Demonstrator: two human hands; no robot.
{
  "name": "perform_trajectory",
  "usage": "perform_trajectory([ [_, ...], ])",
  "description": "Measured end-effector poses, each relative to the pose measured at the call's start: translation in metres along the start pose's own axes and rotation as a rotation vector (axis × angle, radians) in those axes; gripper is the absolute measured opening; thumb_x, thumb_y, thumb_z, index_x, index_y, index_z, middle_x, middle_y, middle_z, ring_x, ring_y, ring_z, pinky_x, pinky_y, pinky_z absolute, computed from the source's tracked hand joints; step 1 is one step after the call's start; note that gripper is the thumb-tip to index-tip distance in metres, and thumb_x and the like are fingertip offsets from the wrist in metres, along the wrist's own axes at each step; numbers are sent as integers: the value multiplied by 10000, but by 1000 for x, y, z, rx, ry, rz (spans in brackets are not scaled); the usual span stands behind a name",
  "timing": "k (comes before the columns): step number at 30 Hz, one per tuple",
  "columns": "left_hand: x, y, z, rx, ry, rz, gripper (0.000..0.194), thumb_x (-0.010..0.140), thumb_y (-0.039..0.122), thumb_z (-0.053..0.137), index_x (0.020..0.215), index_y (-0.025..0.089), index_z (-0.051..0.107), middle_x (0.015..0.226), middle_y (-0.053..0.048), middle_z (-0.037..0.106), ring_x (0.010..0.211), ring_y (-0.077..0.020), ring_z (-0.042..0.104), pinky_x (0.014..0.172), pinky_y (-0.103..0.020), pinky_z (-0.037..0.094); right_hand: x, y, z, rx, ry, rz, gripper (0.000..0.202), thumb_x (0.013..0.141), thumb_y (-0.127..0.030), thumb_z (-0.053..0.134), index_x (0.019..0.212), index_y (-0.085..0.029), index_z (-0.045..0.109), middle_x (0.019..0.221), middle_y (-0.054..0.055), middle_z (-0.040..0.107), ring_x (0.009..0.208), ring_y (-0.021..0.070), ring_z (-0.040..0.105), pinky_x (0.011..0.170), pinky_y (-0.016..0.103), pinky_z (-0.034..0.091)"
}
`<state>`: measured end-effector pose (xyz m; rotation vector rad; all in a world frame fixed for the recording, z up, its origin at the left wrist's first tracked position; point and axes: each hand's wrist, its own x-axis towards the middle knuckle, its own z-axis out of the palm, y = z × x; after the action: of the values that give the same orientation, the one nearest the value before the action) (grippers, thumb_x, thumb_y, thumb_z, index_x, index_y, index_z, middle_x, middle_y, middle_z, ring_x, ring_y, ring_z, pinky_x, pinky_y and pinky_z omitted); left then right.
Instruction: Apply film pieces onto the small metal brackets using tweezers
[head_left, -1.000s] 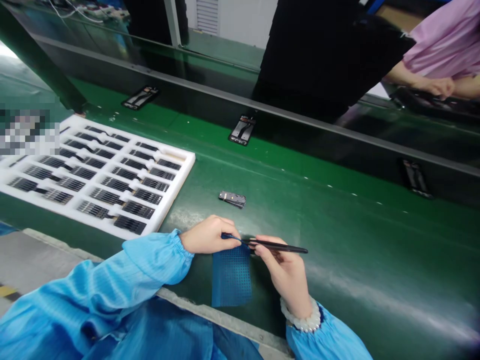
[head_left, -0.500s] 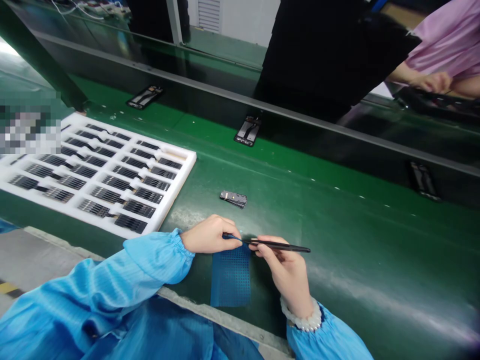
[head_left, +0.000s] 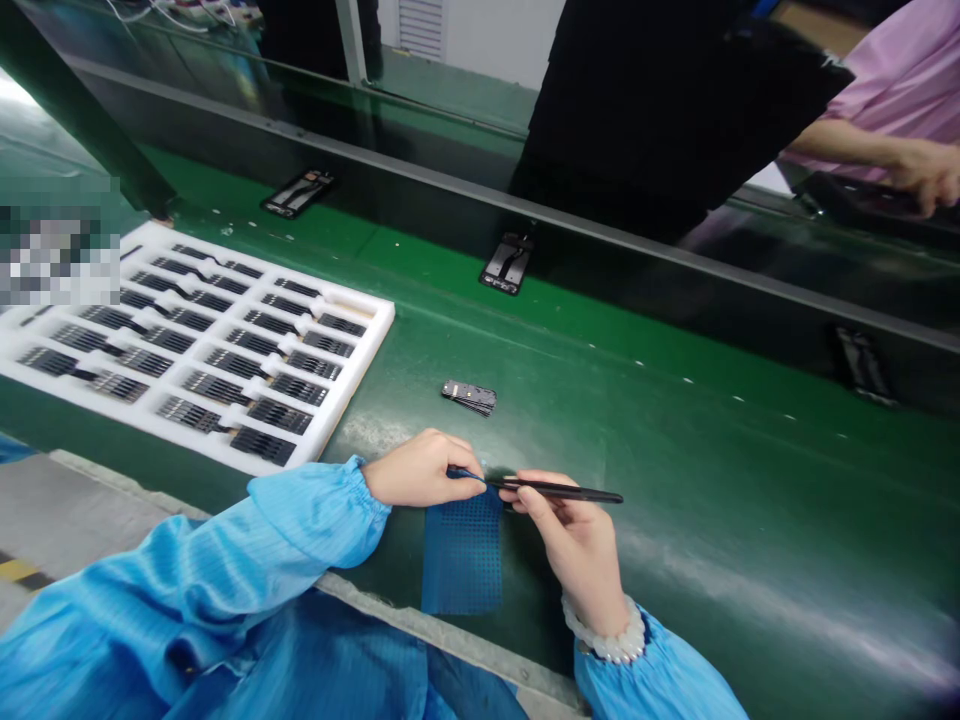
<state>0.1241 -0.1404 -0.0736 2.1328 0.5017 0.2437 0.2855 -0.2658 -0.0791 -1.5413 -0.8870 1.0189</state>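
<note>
My left hand (head_left: 424, 468) pinches the top edge of a thin blue sheet (head_left: 461, 562) with rows of small squares on it. The sheet hangs down over the green bench near its front edge. Between the thumb and fingers of my right hand (head_left: 581, 545) is a pair of black tweezers (head_left: 574, 491), handle pointing right. Their tips point left at the sheet's top edge, close to my left fingertips; whether they grip anything is too small to tell. A small stack of dark circuit boards (head_left: 469, 394) lies just beyond my hands.
On the left, a white foam tray (head_left: 384, 325) holds rows of dark flat parts. Phone frames (head_left: 508, 263) lie along the green conveyor belt (head_left: 420, 250) at the back. A co-worker in a pink sleeve (head_left: 900, 75) is across the line at the upper right.
The phone frames on the belt have shifted slightly to the right. The co-worker's hand has moved to the right. My hands, the sheet and the tweezers have barely moved.
</note>
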Motion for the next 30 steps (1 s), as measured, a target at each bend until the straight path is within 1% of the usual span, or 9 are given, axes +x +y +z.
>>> perform_trajectory([
  [6, 0, -1, 0, 12, 10, 2, 109, 795, 183, 592, 757, 169, 693, 729, 19, 668, 662, -87, 612, 635, -152, 420, -2, -1, 0, -32, 38, -21, 225, 768, -377, 665, 884, -184, 661, 762, 68, 741, 698, 220, 713, 697, 371, 596],
  [11, 0, -2, -2, 4, 21, -15, 111, 805, 211, 594, 775, 171, 694, 733, 16, 669, 674, -92, 615, 640, -155, 422, 3, -3, 0, 36, 103, 3, 237, 753, -374, 684, 880, -175, 668, 752, 68, 737, 700, 215, 712, 669, 347, 595],
  [13, -1, -2, -3, 5, 23, -16, 110, 804, 208, 595, 773, 169, 693, 740, 15, 670, 684, -94, 615, 651, -157, 421, 6, -3, 0, 65, 89, 27, 245, 742, -371, 697, 880, -170, 673, 757, 69, 738, 705, 213, 711, 656, 335, 593],
  [17, 0, -1, -4, 15, 12, 0, 107, 798, 177, 593, 782, 163, 698, 737, 13, 664, 667, -90, 607, 633, -155, 408, 9, -3, 3, 84, 12, 73, 271, 729, -383, 708, 891, -167, 685, 756, 68, 737, 712, 214, 708, 652, 335, 589],
  [24, 0, -1, -3, 4, -11, 1, 114, 796, 163, 581, 783, 170, 694, 758, 15, 670, 690, -93, 616, 658, -154, 418, 6, -2, 2, 61, 0, 86, 273, 738, -396, 700, 890, -170, 678, 743, 68, 736, 706, 216, 705, 663, 344, 580],
  [30, 0, 0, -3, 7, -6, -5, 101, 792, 152, 594, 769, 152, 693, 757, 4, 669, 696, -95, 617, 664, -152, 415, 6, -1, 1, 66, 3, 88, 259, 740, -385, 701, 888, -174, 672, 730, 60, 737, 691, 202, 705, 674, 330, 576],
])
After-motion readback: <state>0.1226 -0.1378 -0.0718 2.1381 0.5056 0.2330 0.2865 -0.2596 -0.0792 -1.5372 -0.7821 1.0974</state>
